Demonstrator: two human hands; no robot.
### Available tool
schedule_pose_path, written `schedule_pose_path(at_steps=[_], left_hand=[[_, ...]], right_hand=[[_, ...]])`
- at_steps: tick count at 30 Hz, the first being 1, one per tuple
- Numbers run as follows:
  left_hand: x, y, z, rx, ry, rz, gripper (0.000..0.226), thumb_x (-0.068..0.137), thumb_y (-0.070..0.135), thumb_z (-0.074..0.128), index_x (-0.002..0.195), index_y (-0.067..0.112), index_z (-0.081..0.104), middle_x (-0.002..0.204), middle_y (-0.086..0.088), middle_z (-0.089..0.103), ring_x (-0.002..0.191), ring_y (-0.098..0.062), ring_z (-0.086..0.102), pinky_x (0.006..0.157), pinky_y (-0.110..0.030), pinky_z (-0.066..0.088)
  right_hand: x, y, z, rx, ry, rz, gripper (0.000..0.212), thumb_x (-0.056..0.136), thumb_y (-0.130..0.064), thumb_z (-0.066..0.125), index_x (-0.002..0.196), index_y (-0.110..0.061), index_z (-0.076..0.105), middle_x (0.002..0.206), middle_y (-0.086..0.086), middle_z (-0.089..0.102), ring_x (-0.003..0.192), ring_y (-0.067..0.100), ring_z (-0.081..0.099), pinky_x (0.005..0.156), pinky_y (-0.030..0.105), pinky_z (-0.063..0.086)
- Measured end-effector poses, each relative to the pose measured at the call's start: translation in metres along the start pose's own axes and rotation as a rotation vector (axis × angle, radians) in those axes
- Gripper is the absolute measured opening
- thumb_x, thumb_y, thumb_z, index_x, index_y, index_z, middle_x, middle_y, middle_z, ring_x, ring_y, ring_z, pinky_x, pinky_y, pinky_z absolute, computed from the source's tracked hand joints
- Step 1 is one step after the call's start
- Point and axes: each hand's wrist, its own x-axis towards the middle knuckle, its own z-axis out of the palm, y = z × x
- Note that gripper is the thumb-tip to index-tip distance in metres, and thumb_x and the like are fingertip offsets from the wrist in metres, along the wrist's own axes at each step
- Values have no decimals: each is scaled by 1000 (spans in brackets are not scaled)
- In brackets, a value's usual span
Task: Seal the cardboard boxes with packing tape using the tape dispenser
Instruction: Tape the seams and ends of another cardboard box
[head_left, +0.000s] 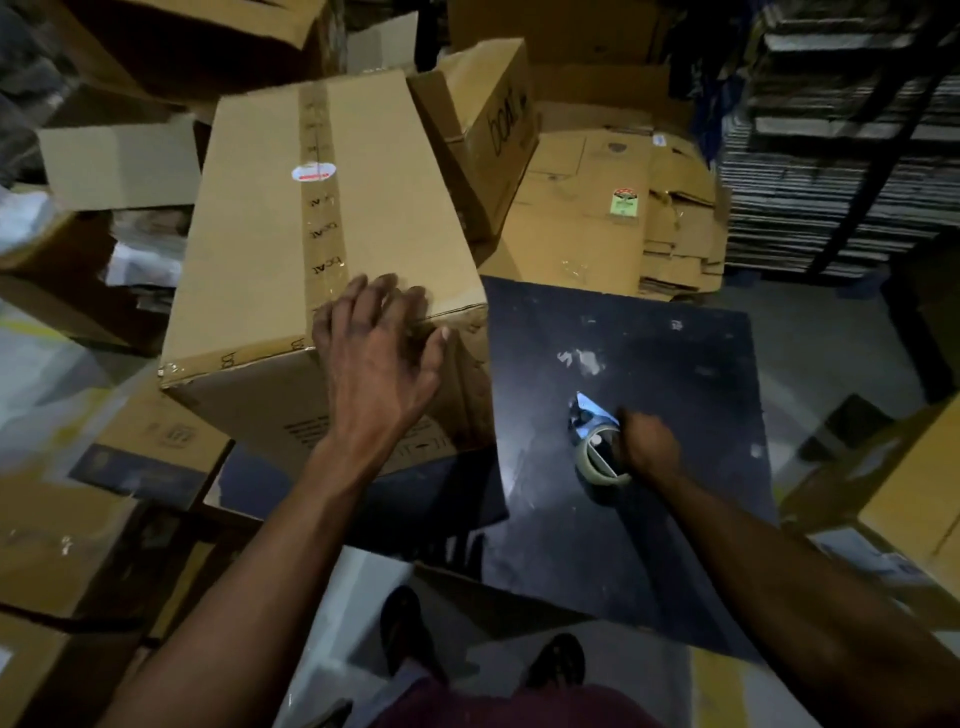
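A large brown cardboard box (270, 223) stands tilted at the left edge of a black table (675, 374), with a strip of printed tape running down the middle of its top. My left hand (382, 353) rests on the box's near top edge, fingers spread over the top and thumb down the side. My right hand (647, 447) grips the handle of a blue tape dispenser (595, 441) with a roll of pale tape, which sits on the table to the right of the box.
A smaller box (488, 130) leans behind the big one. Flattened cartons (623, 208) are stacked beyond the table. More boxes lie at left (119, 161) and at right (904, 509). Dark shelving (841, 156) fills the far right. My feet (556, 660) stand below.
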Motion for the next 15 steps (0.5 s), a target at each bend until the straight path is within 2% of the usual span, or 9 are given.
schedule_pose_path(at_steps=[2,4,5,7,9,10,11,12,15], left_hand=[[-20,15,6,-127,151,144,32,98,29,66,123,10,71,128,-12,65,122,-32,55,101,-42,43],[-51,34,18,-301,141,189,14,97,15,69,106,7,75,103,-5,69,95,-19,61,82,-27,47],[-66,43,27,-397,51,95,7,98,14,70,100,11,76,93,3,68,86,-8,62,75,-19,47],[-87,56,46,-648,-218,-346,7,99,21,71,95,20,77,83,15,70,75,-1,64,68,-16,48],[-97,61,66,-942,-441,-870,17,102,28,66,96,15,76,78,10,72,63,-7,63,57,-22,47],[-99,64,73,-1079,-509,-1078,24,104,31,62,99,11,74,79,3,72,59,-11,60,52,-24,44],[-100,65,78,-1180,-555,-1209,29,105,35,59,101,10,73,84,-1,73,59,-13,59,50,-25,43],[-100,67,80,-1239,-600,-1267,36,105,42,56,104,10,72,91,-3,75,62,-15,62,52,-27,46],[-97,74,76,-1344,-646,-1315,57,103,58,49,118,9,73,108,-7,79,78,-19,71,60,-31,54]], right_hand=[[-16,-2,-8,10,57,-65,21,90,-18,59,111,-18,57,101,16,71,94,43,67,69,41,47],[-34,-3,-18,34,114,-106,22,93,-19,60,114,-21,57,96,15,70,88,42,67,64,37,41],[-44,-5,-25,44,148,-122,23,94,-20,60,117,-22,58,95,14,71,86,41,67,63,36,39],[-62,-10,-35,50,222,-164,26,95,-22,62,121,-24,60,97,11,71,86,39,67,63,34,37],[-80,-16,-43,57,271,-211,31,93,-22,66,123,-27,63,102,8,71,90,37,67,65,33,37],[-87,-18,-46,58,296,-244,34,92,-22,68,125,-28,64,104,6,71,91,35,68,65,33,39],[-94,-21,-48,51,322,-274,36,90,-22,70,125,-29,64,105,5,72,92,34,69,66,34,43],[-99,-24,-50,45,353,-315,39,88,-21,73,125,-31,63,106,4,73,93,33,70,65,35,47],[-112,-34,-59,-5,435,-458,42,82,-31,70,121,-32,54,110,1,74,92,30,71,61,37,55]])
